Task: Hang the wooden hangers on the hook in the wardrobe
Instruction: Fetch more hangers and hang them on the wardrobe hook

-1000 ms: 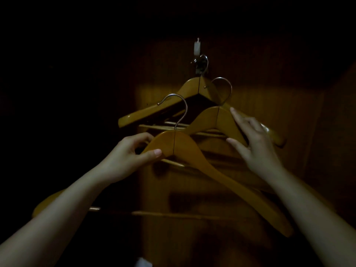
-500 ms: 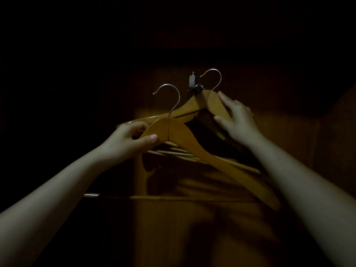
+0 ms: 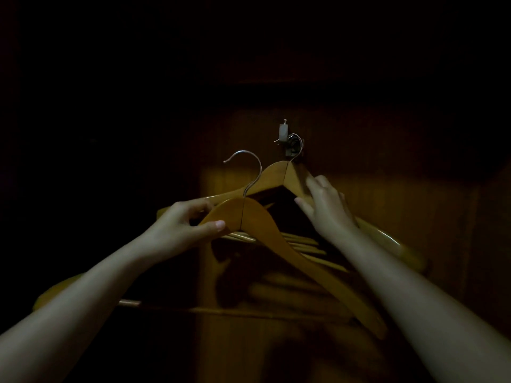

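A: Entry, head view, dim wardrobe interior. The left hand [image 3: 182, 230] pinches the near wooden hanger [image 3: 276, 244] at its crown, thumb on the front face, fingers curled behind. Its metal hook [image 3: 249, 167] stands free in the air, left of and below the wall hook [image 3: 284, 135], touching nothing.

B: And the right hand [image 3: 326, 208]?

A: Fingers spread and partly extended, laid on the right shoulder of the hung hanger [image 3: 276, 178]. Contact at the fingertips; whether it actually clasps the wood, cannot tell.

B: Status of that hanger?

A: Its wire loop sits on the wall hook, against the wooden back panel [image 3: 387, 203]. Crown just below the hook, left arm sloping down behind the near hanger's crown.

B: More than 1 hanging there?

A: Several pale trouser bars [image 3: 304, 244] show stacked behind the near hanger, so at least 2 hangers seem to be on the hook; exact count unreadable in this light.

B: Near hanger orientation?

A: Tilted, right arm running down toward the lower right, in front of the others.
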`<state>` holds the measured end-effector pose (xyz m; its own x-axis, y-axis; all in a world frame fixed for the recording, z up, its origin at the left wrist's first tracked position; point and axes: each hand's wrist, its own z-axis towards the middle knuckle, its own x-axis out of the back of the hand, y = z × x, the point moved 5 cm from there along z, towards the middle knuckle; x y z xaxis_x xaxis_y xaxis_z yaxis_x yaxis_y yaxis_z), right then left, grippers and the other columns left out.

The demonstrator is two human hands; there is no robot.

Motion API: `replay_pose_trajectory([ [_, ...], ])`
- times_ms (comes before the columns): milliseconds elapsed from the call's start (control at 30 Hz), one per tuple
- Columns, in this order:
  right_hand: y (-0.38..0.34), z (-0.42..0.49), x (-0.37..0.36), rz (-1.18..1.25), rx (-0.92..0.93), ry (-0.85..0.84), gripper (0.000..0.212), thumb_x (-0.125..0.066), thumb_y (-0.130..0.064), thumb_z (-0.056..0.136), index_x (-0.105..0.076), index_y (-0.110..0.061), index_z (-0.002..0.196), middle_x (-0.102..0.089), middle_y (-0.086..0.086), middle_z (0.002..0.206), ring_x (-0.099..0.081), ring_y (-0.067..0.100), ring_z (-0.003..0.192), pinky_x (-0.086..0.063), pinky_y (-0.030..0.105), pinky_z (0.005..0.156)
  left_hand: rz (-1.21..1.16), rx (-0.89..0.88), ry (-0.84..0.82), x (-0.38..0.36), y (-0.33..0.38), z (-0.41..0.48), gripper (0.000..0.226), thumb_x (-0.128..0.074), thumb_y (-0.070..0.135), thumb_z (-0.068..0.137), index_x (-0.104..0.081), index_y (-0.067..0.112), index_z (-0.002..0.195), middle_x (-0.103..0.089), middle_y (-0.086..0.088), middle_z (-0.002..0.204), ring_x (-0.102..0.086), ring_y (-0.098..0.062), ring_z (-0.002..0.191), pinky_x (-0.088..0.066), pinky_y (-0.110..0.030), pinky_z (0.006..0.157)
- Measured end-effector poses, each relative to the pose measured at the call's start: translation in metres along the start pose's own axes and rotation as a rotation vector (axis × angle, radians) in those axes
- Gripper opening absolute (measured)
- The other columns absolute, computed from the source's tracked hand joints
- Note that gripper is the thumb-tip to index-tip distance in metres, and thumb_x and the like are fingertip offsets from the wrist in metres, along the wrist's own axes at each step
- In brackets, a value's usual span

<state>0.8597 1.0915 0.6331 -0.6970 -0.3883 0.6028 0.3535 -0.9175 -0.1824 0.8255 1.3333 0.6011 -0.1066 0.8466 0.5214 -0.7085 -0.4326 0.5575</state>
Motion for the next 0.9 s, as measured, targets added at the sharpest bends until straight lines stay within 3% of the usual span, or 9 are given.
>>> replay_pose_trajectory([
  [100,-0.003,-0.001,-0.002,-0.112,0.031,0.035,0.047,-0.053,-0.028,0.092,-0.039,-0.015,0.135,-0.047,0.007,0.127,-0.047,0.025,0.115,-0.047,0.036,0.089,0.009,0.001,0.002,0.002,0.0,-0.002,0.042,-0.059,0.039,0.072,-0.064,0.01,0.102,-0.066,-0.005,0.098,-0.064,-0.013,0.091,-0.055,-0.031,0.075],
  [200,-0.004,0.0,0.001,-0.179,0.034,0.043,0.047,-0.056,-0.029,0.09,-0.042,-0.014,0.132,-0.047,0.008,0.127,-0.04,0.025,0.118,-0.045,0.036,0.09,0.013,-0.002,0.01,0.003,0.004,-0.004,0.038,-0.059,0.038,0.073,-0.064,0.012,0.1,-0.066,-0.004,0.097,-0.063,-0.011,0.091,-0.055,-0.023,0.072],
  [367,-0.009,-0.012,0.018,-0.075,0.049,0.056,0.059,-0.052,-0.031,0.092,-0.027,-0.021,0.145,-0.042,0.006,0.129,-0.039,0.024,0.12,-0.04,0.031,0.089,0.023,0.001,0.026,0.001,0.014,-0.003,0.027,-0.06,0.036,0.078,-0.063,0.016,0.096,-0.066,0.0,0.09,-0.065,-0.006,0.084,-0.054,-0.019,0.065],
  [467,-0.028,-0.03,0.033,0.11,0.145,0.035,0.053,-0.044,-0.036,0.095,-0.031,-0.021,0.144,-0.043,0.001,0.13,-0.039,0.019,0.12,-0.031,0.024,0.091,0.028,-0.025,0.026,-0.005,0.022,0.0,0.019,-0.06,0.028,0.083,-0.063,0.014,0.095,-0.066,-0.002,0.087,-0.065,-0.007,0.079,-0.052,-0.014,0.062],
  [533,-0.042,-0.046,0.045,0.169,0.218,0.0,0.056,-0.041,-0.043,0.093,-0.029,-0.024,0.144,-0.041,-0.002,0.133,-0.04,0.015,0.123,-0.033,0.025,0.093,0.018,-0.046,0.015,-0.011,0.029,0.003,0.017,-0.059,0.025,0.085,-0.063,0.011,0.095,-0.065,-0.003,0.087,-0.065,-0.01,0.078,-0.052,-0.013,0.061],
  [600,-0.053,-0.061,0.053,0.075,0.263,-0.026,0.066,-0.046,-0.047,0.09,-0.018,-0.028,0.147,-0.036,-0.006,0.139,-0.038,0.013,0.125,-0.038,0.028,0.095,0.025,-0.067,-0.013,-0.017,0.037,0.007,0.018,-0.058,0.026,0.085,-0.063,0.012,0.095,-0.064,-0.004,0.087,-0.064,-0.012,0.076,-0.052,-0.017,0.063],
  [700,-0.06,-0.076,0.056,-0.114,0.279,0.001,0.085,-0.058,-0.044,0.084,-0.006,-0.027,0.149,-0.034,-0.006,0.142,-0.043,0.014,0.124,-0.043,0.028,0.091,0.015,-0.09,-0.059,-0.029,0.047,0.016,0.021,-0.057,0.027,0.087,-0.064,0.011,0.098,-0.065,-0.005,0.084,-0.065,-0.014,0.074,-0.053,-0.025,0.066],
  [800,-0.053,-0.075,0.057,-0.182,0.293,0.071,0.087,-0.066,-0.032,0.082,-0.012,-0.02,0.149,-0.042,0.0,0.137,-0.053,0.02,0.117,-0.048,0.028,0.082,-0.02,-0.111,-0.099,-0.042,0.059,0.029,0.018,-0.057,0.026,0.088,-0.064,0.014,0.098,-0.063,0.002,0.077,-0.063,-0.004,0.066,-0.05,-0.016,0.057],
  [900,-0.04,-0.062,0.066,-0.114,0.257,0.088,0.083,-0.063,-0.022,0.086,-0.009,-0.022,0.149,-0.038,0.0,0.14,-0.047,0.021,0.124,-0.043,0.03,0.093,0.006,-0.118,-0.058,-0.051,0.07,0.044,0.025,-0.055,0.032,0.088,-0.06,0.016,0.108,-0.066,0.002,0.084,-0.064,-0.001,0.067,-0.05,-0.014,0.056],
])
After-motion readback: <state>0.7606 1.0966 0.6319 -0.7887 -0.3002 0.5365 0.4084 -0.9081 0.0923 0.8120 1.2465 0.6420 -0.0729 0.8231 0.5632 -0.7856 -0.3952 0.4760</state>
